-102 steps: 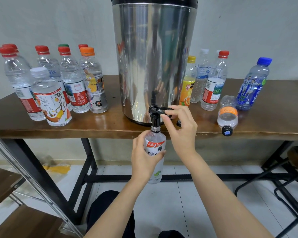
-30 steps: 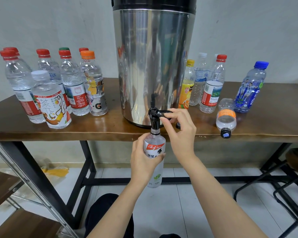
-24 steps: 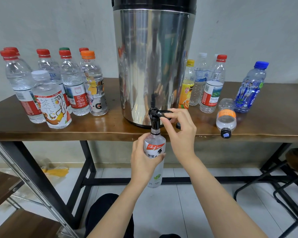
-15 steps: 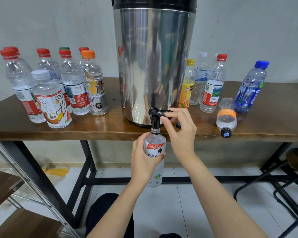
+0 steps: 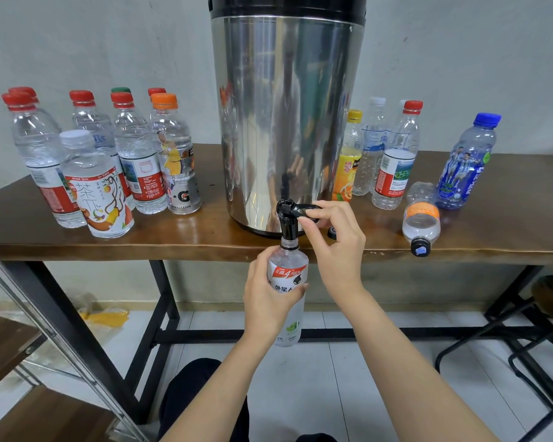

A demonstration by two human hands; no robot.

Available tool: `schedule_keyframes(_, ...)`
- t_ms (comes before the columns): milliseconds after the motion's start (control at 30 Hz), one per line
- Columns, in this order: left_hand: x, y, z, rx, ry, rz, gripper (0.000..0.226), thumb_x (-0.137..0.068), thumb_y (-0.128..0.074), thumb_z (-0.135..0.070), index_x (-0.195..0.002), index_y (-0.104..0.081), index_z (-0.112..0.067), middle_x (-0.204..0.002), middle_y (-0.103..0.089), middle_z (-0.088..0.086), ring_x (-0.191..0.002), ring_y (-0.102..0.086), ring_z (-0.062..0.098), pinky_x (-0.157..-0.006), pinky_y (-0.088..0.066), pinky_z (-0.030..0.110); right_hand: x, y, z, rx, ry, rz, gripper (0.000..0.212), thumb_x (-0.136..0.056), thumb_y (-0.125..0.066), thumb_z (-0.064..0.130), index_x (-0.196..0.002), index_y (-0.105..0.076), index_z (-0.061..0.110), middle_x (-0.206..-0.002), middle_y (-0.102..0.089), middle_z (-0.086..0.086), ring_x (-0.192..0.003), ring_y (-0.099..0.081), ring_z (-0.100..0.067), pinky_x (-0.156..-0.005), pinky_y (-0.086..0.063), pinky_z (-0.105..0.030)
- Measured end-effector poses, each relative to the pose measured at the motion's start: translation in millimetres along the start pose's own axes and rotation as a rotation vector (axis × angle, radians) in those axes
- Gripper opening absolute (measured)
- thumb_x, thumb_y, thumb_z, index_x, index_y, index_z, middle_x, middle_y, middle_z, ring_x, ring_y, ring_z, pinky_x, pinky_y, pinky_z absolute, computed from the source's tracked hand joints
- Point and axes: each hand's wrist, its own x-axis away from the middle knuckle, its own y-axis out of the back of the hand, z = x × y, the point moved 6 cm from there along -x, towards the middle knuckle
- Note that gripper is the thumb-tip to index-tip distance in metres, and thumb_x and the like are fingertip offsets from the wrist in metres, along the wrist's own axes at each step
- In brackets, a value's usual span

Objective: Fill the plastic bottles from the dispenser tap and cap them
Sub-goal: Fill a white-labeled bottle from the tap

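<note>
A tall steel dispenser [image 5: 288, 116] stands on the wooden table [image 5: 205, 237], its black tap [image 5: 287, 218] hanging over the front edge. My left hand [image 5: 268, 298] grips a clear bottle with a white and red label [image 5: 288, 275], holding its open neck right under the tap spout. My right hand [image 5: 332, 240] pinches the tap's black lever [image 5: 304, 209] between thumb and fingers. A small black cap [image 5: 332, 232] lies on the table beside the dispenser's base, partly hidden by my right hand.
Several capped, filled bottles [image 5: 109, 167] stand left of the dispenser. On the right stand several bottles [image 5: 393, 154], a blue one [image 5: 466, 164], and one lying on its side [image 5: 422, 218] at the table edge. Metal shelving [image 5: 45, 330] is at lower left, a stool frame [image 5: 524, 339] at right.
None of the hands, bottle or tap has visibly shifted; only the view moved slightly.
</note>
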Motion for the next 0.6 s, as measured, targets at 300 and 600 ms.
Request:
schedule_keyframes(300, 0.0, 0.3, -1.0, -0.018, -0.006, -0.005, 0.076, -0.068, -0.09, -0.021, -0.128, -0.047, -0.034, -0.126, -0.056, -0.01, -0.115, -0.056, 0.008, -0.091, -0.053, 0.025, -0.6, 0.1, 1.0, 0.005, 0.012, -0.002, 0.02, -0.09, -0.066, 0.025, -0.094, -0.07, 0.005, -0.106, -0.063, -0.006, -0.081, -0.055, 0.006, -0.077, -0.042, -0.008)
schedule_keyframes(600, 0.3, -0.1, -1.0, -0.006, -0.001, -0.004, 0.075, -0.067, -0.091, -0.022, -0.129, -0.049, -0.03, -0.123, -0.059, -0.009, -0.113, -0.058, 0.012, -0.091, -0.055, 0.033, -0.6, -0.4, -0.8, -0.008, 0.013, -0.005, 0.019, -0.09, -0.067, 0.025, -0.094, -0.07, 0.007, -0.107, -0.061, 0.001, -0.082, -0.056, 0.006, -0.076, -0.045, -0.012)
